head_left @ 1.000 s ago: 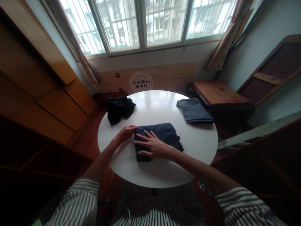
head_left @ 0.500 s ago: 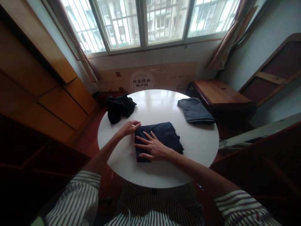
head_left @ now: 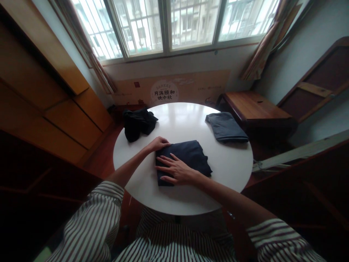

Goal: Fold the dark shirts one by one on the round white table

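Head: dark cloth, under right hand, inside tabletop edge.

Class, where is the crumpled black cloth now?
In the head view, the black cloth lies at the far-left edge of the white table, beyond the left hand.

apparently “月满颐和映中秋” on beige panel

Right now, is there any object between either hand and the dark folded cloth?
Nothing visible: the right hand lies spread on the dark folded cloth, the left hand is at its far edge. The black cloth and grey cloth lie apart, farther back on the white table.
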A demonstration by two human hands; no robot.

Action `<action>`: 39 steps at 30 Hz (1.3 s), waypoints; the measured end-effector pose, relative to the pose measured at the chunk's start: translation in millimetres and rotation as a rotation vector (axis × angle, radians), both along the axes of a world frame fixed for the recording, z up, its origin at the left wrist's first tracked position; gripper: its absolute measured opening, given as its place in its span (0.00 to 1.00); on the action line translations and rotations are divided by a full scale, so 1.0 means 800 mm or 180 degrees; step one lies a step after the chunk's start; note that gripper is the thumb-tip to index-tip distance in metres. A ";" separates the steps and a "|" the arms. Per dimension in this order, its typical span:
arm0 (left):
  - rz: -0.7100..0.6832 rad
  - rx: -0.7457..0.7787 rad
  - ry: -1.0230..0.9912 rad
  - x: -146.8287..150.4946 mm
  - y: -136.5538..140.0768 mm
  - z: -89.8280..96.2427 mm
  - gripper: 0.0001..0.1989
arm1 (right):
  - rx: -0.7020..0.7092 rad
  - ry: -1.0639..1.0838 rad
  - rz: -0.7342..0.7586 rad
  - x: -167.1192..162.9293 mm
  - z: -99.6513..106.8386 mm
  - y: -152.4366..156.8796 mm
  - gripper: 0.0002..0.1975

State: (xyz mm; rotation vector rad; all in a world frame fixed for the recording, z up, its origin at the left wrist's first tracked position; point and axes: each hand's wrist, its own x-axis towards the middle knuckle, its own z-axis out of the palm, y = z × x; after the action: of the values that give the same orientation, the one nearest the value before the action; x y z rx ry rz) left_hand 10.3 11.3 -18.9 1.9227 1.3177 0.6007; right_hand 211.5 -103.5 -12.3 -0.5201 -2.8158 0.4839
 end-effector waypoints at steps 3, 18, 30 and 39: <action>0.0052 0.0334 0.0234 -0.011 -0.013 0.003 0.24 | -0.0038 0.0047 -0.0045 -0.001 -0.001 -0.002 0.28; 0.0229 -0.0022 -0.0567 -0.032 -0.049 0.002 0.25 | -0.0870 0.0729 -0.1851 0.129 -0.004 0.165 0.26; 0.0131 -0.0055 0.0176 -0.050 -0.043 0.011 0.28 | -0.1280 0.1494 -0.2008 0.131 -0.018 0.151 0.29; 0.0259 0.0524 0.1099 -0.042 -0.050 0.027 0.25 | -0.0891 0.1388 -0.2302 0.128 0.004 0.138 0.28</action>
State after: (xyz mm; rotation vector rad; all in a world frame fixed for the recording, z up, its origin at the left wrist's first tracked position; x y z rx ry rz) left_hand -23.2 -28.6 2.5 2.1871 1.6093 0.4400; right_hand 314.0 6.8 -9.2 -1.2431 -1.9732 0.7164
